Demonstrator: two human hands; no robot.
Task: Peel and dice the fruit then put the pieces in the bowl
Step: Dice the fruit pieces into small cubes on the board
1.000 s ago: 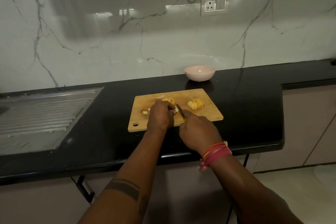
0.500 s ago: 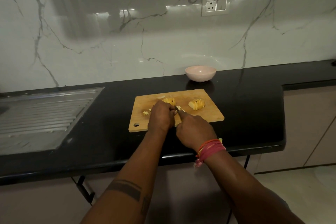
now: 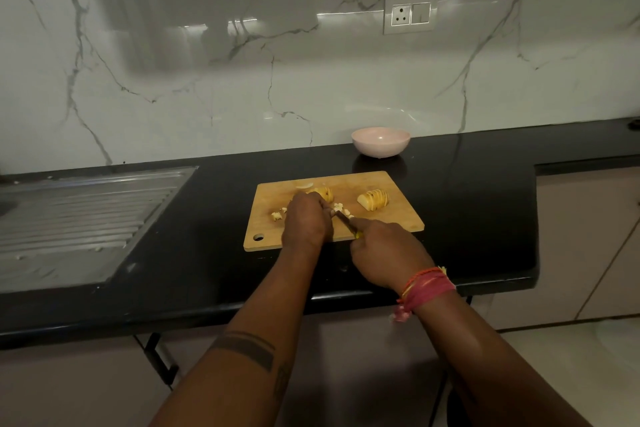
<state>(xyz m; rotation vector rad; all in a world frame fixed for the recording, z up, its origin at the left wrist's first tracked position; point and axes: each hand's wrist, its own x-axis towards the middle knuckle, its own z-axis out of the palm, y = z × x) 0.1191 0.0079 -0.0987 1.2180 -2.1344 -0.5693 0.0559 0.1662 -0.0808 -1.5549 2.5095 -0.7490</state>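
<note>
A wooden cutting board [image 3: 398,218] lies on the black counter. My left hand [image 3: 306,218] curls over a yellow fruit piece [image 3: 325,192] near the board's middle, hiding most of it. My right hand [image 3: 384,250] grips a knife [image 3: 344,220] with a yellow handle; the blade points up-left toward the left hand's fingers. A second sliced fruit half [image 3: 374,199] sits on the board's right side. Small diced bits [image 3: 277,215] lie left of my left hand, more diced pieces [image 3: 339,207] by the blade. The pink bowl [image 3: 381,141] stands behind the board and looks empty.
A steel sink drainboard [image 3: 79,218] fills the counter's left. A marble backsplash with a wall socket [image 3: 410,14] rises behind. The counter's front edge [image 3: 207,308] runs under my forearms. A thin pale peel scrap [image 3: 304,185] lies at the board's far edge.
My right hand drew back toward me and to the right with the knife after pushing forward against the left hand half a second ago. The left hand stays on the fruit.
</note>
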